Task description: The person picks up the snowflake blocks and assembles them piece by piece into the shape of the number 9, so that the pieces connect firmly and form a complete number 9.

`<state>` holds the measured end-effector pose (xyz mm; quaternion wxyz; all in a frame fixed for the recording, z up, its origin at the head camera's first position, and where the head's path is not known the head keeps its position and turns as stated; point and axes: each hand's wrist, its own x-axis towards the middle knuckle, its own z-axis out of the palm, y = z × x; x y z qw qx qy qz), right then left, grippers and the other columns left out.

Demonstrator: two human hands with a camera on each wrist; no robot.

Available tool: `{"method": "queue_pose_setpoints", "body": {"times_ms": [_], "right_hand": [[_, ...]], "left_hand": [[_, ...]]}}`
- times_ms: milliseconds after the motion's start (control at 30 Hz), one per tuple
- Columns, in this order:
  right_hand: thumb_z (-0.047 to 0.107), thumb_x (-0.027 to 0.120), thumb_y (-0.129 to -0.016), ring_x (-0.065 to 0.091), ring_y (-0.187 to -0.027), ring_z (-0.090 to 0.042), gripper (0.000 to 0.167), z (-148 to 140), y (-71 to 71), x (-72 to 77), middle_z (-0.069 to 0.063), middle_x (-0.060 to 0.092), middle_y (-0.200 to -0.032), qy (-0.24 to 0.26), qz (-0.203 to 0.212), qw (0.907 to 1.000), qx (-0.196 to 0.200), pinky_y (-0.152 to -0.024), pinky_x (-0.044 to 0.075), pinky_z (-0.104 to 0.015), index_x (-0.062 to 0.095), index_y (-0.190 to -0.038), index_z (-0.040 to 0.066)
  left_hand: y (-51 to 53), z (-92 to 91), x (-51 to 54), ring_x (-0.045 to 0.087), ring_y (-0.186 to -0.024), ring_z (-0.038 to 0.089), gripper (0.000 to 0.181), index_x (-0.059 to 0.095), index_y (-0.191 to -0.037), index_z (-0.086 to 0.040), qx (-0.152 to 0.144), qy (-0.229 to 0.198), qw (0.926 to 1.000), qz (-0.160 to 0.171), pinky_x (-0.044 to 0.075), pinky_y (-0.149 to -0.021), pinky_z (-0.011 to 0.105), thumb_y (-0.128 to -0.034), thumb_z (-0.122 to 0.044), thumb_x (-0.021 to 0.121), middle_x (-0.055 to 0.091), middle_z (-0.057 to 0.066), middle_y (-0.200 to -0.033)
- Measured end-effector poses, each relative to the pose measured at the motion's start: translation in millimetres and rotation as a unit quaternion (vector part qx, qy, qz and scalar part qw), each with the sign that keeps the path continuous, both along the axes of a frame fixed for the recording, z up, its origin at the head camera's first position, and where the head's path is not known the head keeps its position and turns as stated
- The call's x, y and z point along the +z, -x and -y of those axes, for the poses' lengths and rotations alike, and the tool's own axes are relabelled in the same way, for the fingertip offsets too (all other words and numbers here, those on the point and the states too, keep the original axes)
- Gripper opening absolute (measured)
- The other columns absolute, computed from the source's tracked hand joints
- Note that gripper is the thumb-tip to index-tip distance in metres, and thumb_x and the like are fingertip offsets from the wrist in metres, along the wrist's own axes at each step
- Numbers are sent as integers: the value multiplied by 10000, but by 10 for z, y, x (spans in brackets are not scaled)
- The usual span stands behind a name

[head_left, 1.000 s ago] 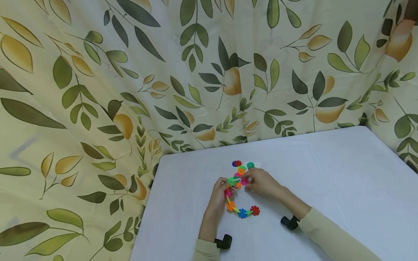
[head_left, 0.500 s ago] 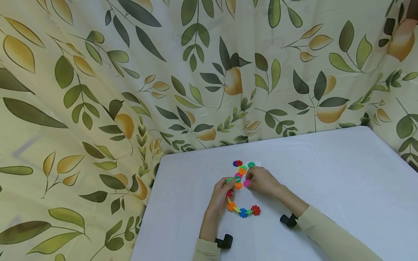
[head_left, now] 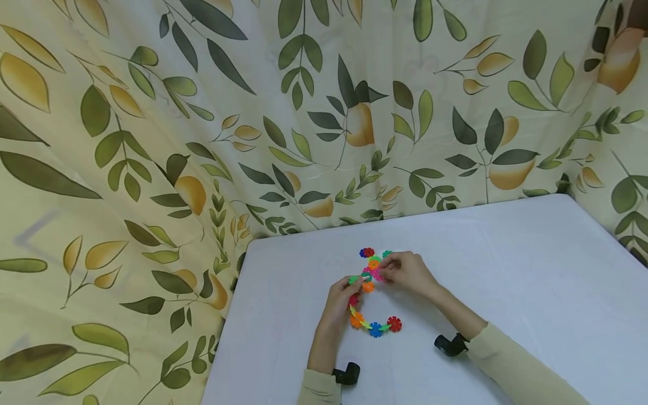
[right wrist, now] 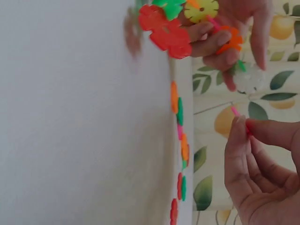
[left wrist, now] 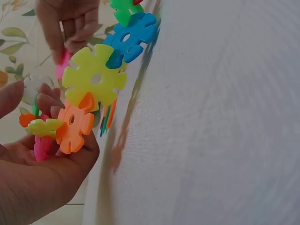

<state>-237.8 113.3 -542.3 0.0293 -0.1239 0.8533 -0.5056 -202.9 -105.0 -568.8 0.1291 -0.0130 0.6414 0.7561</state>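
While the left hand point(head_left: 340, 301), half curled, is holding the flower-disc chain point(head_left: 357, 320) at head-view lower centre, the right hand point(head_left: 409, 274) is pinching a pink disc point(left wrist: 63, 65); linking is apparently under way, next likely needing alignment with the white disc point(right wrist: 250, 78); more discs point(head_left: 373, 264) are lying above.

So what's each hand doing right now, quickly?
Left hand: closed, holding the chain of flower-shaped pieces.
Right hand: closed, pinching a pink piece.
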Motion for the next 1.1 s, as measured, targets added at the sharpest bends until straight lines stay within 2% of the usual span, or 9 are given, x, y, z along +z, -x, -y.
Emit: {"method": "queue_pose_setpoints", "body": {"times_ms": [167,367,700,933,1100], "right_hand": [[135,797,-932,753,-759,-334,149,12,-26,61,-52,736,-816,692,411,9968,10,-699,629,-384,757,-1021,22],[157,799,-934,762,-774,-356,177,18,-39,72,-91,758,-812,989,734,9924,4,-733,630,-427,742,-1020,14],[129,788,-939,769,-762,-290,188,42,-75,80,-123,768,-852,1245,936,9878,-3,-745,629,-409,735,-1040,-20],[103,793,-932,771,-775,-313,200,33,-96,80,-149,765,-876,1470,968,9843,107,-726,627,-399,720,-1039,-50],[47,782,-928,773,-794,-344,172,32,-107,70,-174,762,-894,1741,1026,9793,132,-741,624,-438,714,-1026,-76]], "left_hand": [[0,11,0,510,-723,181,459,612,-1201,143,-10,4,10000,49,450,-620,194,-1031,-279,672,614,79,-884],[8,21,4,516,-699,161,484,621,-1189,144,7,85,9999,90,455,-624,197,-1026,-309,676,621,52,-863],[20,27,-12,559,-782,180,456,681,-1165,132,-7,26,10000,84,471,-681,226,-1000,-291,717,687,60,-888],[-13,24,3,555,-852,195,301,754,-1098,52,44,52,9998,171,459,-748,265,-972,-222,745,736,48,-918],[-29,-9,1,547,-828,187,277,761,-1070,38,217,-184,9993,255,450,-730,258,-955,-214,769,694,38,-893]]}}
